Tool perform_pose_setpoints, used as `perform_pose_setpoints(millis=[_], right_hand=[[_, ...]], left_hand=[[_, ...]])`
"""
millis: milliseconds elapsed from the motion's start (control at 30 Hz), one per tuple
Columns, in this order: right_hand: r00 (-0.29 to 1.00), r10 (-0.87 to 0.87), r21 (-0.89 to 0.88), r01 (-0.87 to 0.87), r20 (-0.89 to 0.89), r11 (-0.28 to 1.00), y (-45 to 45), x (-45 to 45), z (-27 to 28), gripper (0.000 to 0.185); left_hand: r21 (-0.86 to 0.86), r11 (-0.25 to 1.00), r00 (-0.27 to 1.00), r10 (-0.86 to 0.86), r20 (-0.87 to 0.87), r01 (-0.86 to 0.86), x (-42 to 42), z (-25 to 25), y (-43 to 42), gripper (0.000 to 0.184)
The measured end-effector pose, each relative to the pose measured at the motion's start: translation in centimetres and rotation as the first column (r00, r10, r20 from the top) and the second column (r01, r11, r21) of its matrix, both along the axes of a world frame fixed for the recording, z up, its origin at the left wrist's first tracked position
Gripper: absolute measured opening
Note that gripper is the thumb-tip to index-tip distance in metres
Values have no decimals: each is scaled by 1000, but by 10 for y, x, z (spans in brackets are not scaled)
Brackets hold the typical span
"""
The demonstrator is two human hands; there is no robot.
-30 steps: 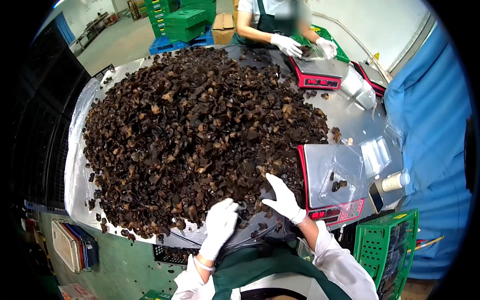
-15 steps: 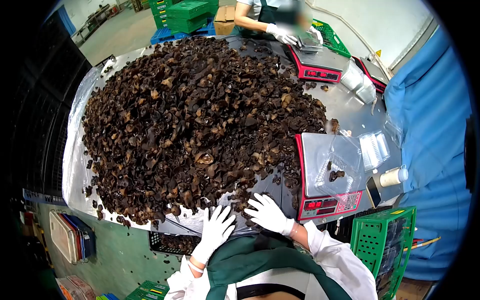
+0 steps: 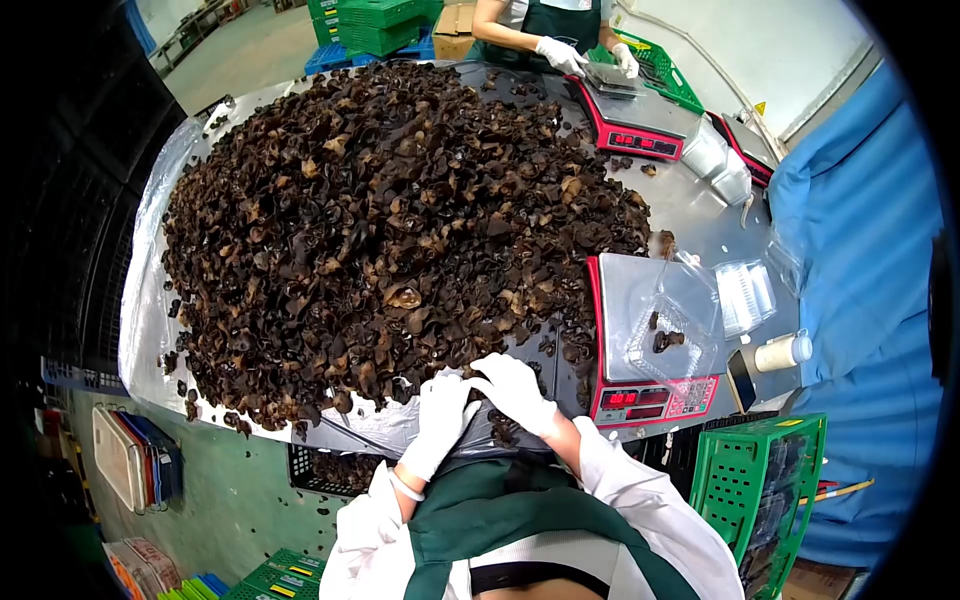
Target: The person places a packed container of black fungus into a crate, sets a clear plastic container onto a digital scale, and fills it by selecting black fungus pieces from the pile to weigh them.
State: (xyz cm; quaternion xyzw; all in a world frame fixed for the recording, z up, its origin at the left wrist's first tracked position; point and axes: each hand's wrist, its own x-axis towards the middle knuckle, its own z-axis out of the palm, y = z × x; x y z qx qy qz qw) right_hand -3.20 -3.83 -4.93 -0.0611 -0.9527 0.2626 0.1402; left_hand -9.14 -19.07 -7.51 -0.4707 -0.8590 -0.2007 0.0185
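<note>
A large heap of dark brown wood ear mushrooms (image 3: 390,240) covers most of the metal table. My left hand (image 3: 441,418), in a white glove, rests at the near edge of the heap, fingers drawn together. Against it, from the right, comes my right hand (image 3: 513,392), also gloved, with its fingers bent inward. Whatever lies between the fingertips is hidden. A few mushroom pieces (image 3: 505,428) lie below my right hand. To the right, a red digital scale (image 3: 620,300) carries a clear plastic tray (image 3: 690,335) with a few mushroom pieces in it.
Clear plastic trays (image 3: 745,298), a phone (image 3: 741,380) and a white-capped bottle (image 3: 783,352) lie right of the scale. A green crate (image 3: 725,485) stands below the table's right edge. Across the table, a gloved co-worker (image 3: 540,25) handles a tray at another red scale (image 3: 640,140).
My hands have come together at the heap's near edge, their spread fingers now drawn in. The view has shifted slightly. The co-worker's hands remain at the far scale.
</note>
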Motion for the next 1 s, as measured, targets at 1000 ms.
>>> perform_pose_setpoints(millis=[1000], right_hand=[[997,75,-400,-62,16,914,28,-13,-11,13]], left_hand=[[200,386,159,-136,978,-900,-1,47,-132,30]])
